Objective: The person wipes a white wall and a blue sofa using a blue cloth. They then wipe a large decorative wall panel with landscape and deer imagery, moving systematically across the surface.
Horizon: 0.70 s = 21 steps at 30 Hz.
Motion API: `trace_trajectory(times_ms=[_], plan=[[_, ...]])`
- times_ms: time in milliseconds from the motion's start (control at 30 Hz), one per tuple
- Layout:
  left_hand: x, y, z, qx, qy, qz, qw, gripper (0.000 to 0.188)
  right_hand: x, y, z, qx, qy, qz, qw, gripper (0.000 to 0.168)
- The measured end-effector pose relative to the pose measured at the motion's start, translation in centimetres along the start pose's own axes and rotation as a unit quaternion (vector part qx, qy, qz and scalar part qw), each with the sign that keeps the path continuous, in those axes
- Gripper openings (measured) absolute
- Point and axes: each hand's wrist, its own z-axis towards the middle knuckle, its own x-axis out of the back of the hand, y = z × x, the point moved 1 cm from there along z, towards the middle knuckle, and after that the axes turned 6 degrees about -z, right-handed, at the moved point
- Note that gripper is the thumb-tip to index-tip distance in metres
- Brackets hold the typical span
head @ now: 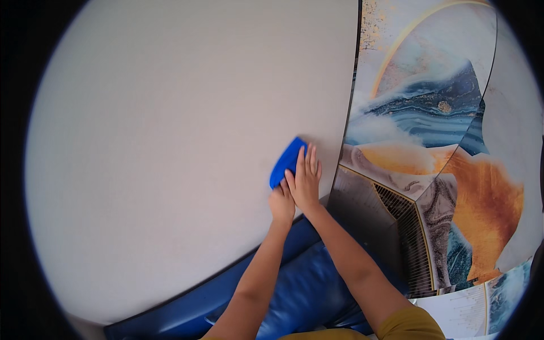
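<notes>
A folded blue cloth point(284, 165) lies flat against the pale wall point(170, 127), near that wall's right-hand edge. My left hand point(282, 204) is at the cloth's lower end, its fingers curled over the edge and gripping it. Just to the right, my right hand point(305, 180) is spread against the cloth's right side and the wall, fingers pointing up. The thumb of my right hand touches the cloth close to my left fingers. Part of the cloth is hidden under both hands.
Below the wall runs a dark blue leather-like sofa point(191, 306) with a shiny blue cushion point(306, 289) under my forearms. At the right, beyond a dark vertical edge, stands a panel with a marbled blue, orange and gold pattern point(442, 119).
</notes>
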Motion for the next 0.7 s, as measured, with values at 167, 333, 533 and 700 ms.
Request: trace_trajectory(times_ms=[167,333,533,700], plan=[[2.3,9.1,1.9,-0.232,0.131,0.001,0.964,0.030,3.5,-1.3,7.2,0.031,0.079,0.019,0.996,0.072],[1.1,9.4,3.2,-0.337,0.106,0.053,0.934,0.015,1.6,1.0,7.9,-0.087,0.085,0.031,0.992,0.069],[-4.2,1.7,2.8,-0.327,-0.007,0.179,0.928,0.008,-5.6,6.5,0.2,-0.264,-0.030,0.048,0.963,0.065],[-8.3,-4.8,-0.2,-0.193,-0.143,0.204,0.949,0.004,-13.9,15.9,-8.7,-0.241,-0.278,-0.037,0.929,0.067]])
